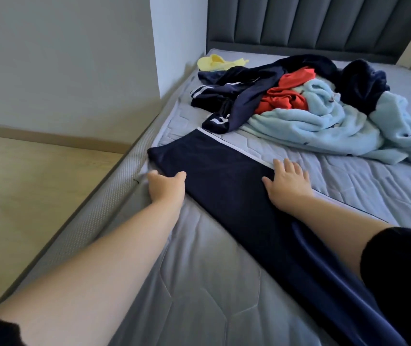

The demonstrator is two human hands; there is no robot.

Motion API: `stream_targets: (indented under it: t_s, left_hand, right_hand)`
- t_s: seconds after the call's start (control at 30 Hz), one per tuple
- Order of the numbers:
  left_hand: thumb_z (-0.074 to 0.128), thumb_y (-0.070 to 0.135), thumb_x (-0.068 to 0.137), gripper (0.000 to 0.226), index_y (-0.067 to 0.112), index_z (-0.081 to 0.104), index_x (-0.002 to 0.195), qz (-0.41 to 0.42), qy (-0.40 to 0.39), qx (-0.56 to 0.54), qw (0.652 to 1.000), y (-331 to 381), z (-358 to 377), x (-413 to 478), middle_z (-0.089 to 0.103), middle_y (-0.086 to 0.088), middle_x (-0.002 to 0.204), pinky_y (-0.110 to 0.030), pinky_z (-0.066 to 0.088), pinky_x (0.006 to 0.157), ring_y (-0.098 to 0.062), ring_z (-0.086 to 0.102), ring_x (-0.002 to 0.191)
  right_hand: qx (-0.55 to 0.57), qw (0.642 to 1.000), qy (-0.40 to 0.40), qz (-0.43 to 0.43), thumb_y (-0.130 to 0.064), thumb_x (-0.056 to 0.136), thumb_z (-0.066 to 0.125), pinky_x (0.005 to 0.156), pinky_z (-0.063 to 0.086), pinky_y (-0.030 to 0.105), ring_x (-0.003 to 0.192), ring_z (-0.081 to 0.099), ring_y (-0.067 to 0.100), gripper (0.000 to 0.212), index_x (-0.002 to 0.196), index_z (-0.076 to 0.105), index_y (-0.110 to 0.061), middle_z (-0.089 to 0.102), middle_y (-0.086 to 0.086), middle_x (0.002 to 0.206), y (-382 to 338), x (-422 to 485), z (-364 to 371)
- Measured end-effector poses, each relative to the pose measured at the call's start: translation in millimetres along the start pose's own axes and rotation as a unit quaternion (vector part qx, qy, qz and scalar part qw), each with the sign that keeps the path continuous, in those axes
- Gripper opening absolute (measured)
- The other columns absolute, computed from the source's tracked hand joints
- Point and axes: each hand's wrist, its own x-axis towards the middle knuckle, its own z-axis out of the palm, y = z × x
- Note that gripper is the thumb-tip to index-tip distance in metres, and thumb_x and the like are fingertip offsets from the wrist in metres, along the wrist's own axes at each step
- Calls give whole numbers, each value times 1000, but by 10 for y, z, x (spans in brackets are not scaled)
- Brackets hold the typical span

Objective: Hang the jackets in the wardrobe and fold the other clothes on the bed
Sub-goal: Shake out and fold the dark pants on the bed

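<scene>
the navy trousers lie flat on the mattress in one long strip. they run from right under me at 5 o'clock up toward 11 o'clock, where the far end sits just beside the bed's left edge. my right hand, at about 1 o'clock, lies flat on the cloth with its fingers straight and spread, on the side with the white stripe. my left hand, at 11 o'clock, is at the opposite long edge with the thumb over the cloth. its fingers are hidden behind the hand, so i cannot tell whether they pinch the fabric or only lie against it.

i judge this is smoothing before the fold. the fabric looks slick, and there is a ripple in it near my right forearm; folding over that would press a crease in. if one hand pulls harder than the other, the legs could slide askew. a tug toward 9 o'clock could also drag the far end off onto the floor.

the mattress is quilted and grey-blue. further out at 1 o'clock is the unfolded heap: a navy striped garment that may be a jacket, a red garment, a light blue fleece and a dark fleece. a yellow garment lies apart at 12 o'clock. beyond stands the padded grey headboard, with a pale wall at 10 o'clock.
</scene>
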Motion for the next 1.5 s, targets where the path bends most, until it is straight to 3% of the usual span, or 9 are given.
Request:
stream_targets:
  t_s: [0.1,0.2,0.43,0.63,0.83,0.97,1.13,1.37,1.5]
  left_hand:
    - [71,18,83,40,7,58,119,-142,-151,-151,967,-35,190,-221,65,-11,117,-41,51,93,-29,63,102]
    - [66,11,86,35,5,58,119,-166,-192,-95,963,-88,316,-492,64,-13,117,-45,50,95,-31,63,104]
    - [51,-1,84,79,21,16,151,135,-32,142,980,-157,289,-1044,36,-9,148,-23,31,97,-27,42,129]
    - [47,17,88,71,27,17,152,381,-69,458,800,-589,314,-1726,-2,-8,161,-55,10,112,-26,-5,147]
    - [28,37,100,50,25,29,148,512,-279,534,612,-685,614,-2391,18,-1,159,-45,7,116,-22,4,147]
    - [32,30,102,50,21,23,150,460,-345,533,621,-554,1067,-2633,16,-1,159,-43,15,116,-23,13,145]
    - [34,12,99,49,24,32,147,430,-365,472,678,-348,1657,-2683,30,6,154,-39,32,107,-26,32,131]
    - [57,17,93,29,17,60,121,421,-404,500,640,-96,2076,-2474,45,0,110,-31,38,90,-24,51,114]
    - [62,18,88,4,18,58,86,445,-353,507,648,17,2185,-2529,54,0,95,-30,38,74,-24,57,94]
  right_hand:
    - [23,999,-24,1,-44,99,30,115,10,46,143,11,29,57,147,19,-14,16,12,155,63,-169,127]
    - [8,999,-47,-12,-45,100,24,116,5,47,146,0,27,59,151,9,-18,1,10,159,75,-350,190]
    - [-7,993,-115,-5,-47,100,19,116,2,50,147,-3,27,60,152,6,-22,0,8,160,142,-894,24]
    - [-32,990,-132,46,-49,99,21,114,4,54,145,11,27,58,146,29,-15,26,8,154,660,-1265,-428]
    - [18,986,-85,142,-37,99,28,108,22,48,115,50,33,39,102,59,-13,60,15,118,1681,-1697,-864]
    - [181,970,2,164,-20,101,32,79,37,37,102,54,38,31,90,55,-3,59,26,109,2183,-1887,-974]
    - [147,964,-78,207,-19,95,42,89,45,39,103,56,36,22,94,62,-8,62,18,114,2853,-2003,-836]
    - [107,972,-181,106,-55,86,57,78,37,31,95,52,28,38,89,67,-18,56,2,88,3262,-1969,-873]
    - [119,964,-209,114,-47,83,65,87,42,33,105,52,29,39,104,65,-14,59,5,101,3265,-1944,-856]
